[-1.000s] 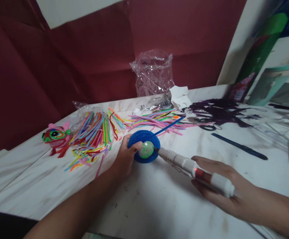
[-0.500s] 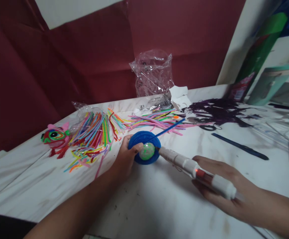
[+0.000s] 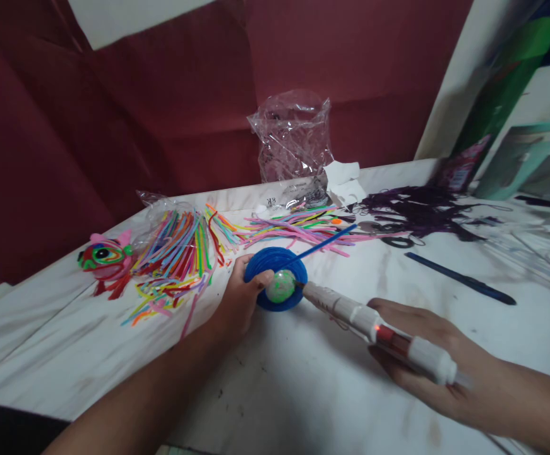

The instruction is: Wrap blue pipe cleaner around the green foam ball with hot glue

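My left hand [image 3: 246, 292] grips the near left side of a coiled blue disc [image 3: 269, 258], its thumb lying across the top. At the disc's middle sits a round whitish-green piece [image 3: 280, 288]. One loose end of a blue pipe cleaner [image 3: 326, 243] sticks out from the coil to the upper right. My right hand [image 3: 426, 360] is wrapped around a white hot glue gun [image 3: 350, 309] with a small red light. The gun's dark nozzle points left and meets the disc beside the round piece; whether it touches cannot be made out.
Colourful pipe cleaners [image 3: 175, 246] lie in bundles along the back left, beside a painted animal figure [image 3: 107, 259]. Clear plastic bags [image 3: 293, 139] stand by the red backdrop. Dark purple strands [image 3: 417, 212], black scissors [image 3: 398, 241] and a dark blue pen-like tool [image 3: 464, 278] are on the right.
Almost nothing differs. The glue gun and my right hand sit very slightly further right in view, along with a small shift of the whole scene. Both grips stay the same.
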Available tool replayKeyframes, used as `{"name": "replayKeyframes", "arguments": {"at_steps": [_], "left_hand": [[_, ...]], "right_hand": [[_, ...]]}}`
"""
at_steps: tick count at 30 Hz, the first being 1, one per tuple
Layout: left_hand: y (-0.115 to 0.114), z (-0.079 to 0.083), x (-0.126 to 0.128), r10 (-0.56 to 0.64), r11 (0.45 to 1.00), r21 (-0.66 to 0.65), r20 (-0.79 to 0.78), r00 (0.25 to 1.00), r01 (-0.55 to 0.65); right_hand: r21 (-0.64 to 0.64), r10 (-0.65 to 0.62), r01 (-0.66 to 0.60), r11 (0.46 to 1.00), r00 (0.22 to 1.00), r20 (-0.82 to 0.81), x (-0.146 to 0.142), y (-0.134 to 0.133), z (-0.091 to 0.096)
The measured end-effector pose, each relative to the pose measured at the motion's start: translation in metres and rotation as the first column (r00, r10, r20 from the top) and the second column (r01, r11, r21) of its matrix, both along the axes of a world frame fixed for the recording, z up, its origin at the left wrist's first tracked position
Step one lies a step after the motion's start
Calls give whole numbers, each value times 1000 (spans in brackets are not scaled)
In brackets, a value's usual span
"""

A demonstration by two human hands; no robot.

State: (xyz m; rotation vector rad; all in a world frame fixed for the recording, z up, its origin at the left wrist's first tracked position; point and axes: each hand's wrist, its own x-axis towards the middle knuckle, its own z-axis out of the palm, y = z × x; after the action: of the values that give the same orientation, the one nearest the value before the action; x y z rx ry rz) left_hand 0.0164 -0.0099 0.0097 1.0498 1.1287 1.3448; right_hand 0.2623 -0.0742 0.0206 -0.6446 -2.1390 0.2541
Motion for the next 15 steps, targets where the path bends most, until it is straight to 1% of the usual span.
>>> {"name": "replayKeyframes", "arguments": {"at_steps": [9, 11, 13, 15], "left_hand": [[1, 1, -2, -9, 1000, -5, 18, 1000, 9], [2, 1, -2, -11, 1000, -10, 15, 1000, 11], [2, 1, -2, -14, 1000, -12, 2, 1000, 14], [2, 2, -1, -14, 1000, -13, -10, 1000, 14]], "right_hand": [[27, 0, 0, 1000, 1000, 14, 1, -1, 8], [44, 12, -12, 999, 1000, -15, 1, -1, 6], [39, 18, -17, 999, 1000, -9, 1, -1, 2], [14, -15, 15, 1000, 1000, -4, -1, -4, -2]]}}
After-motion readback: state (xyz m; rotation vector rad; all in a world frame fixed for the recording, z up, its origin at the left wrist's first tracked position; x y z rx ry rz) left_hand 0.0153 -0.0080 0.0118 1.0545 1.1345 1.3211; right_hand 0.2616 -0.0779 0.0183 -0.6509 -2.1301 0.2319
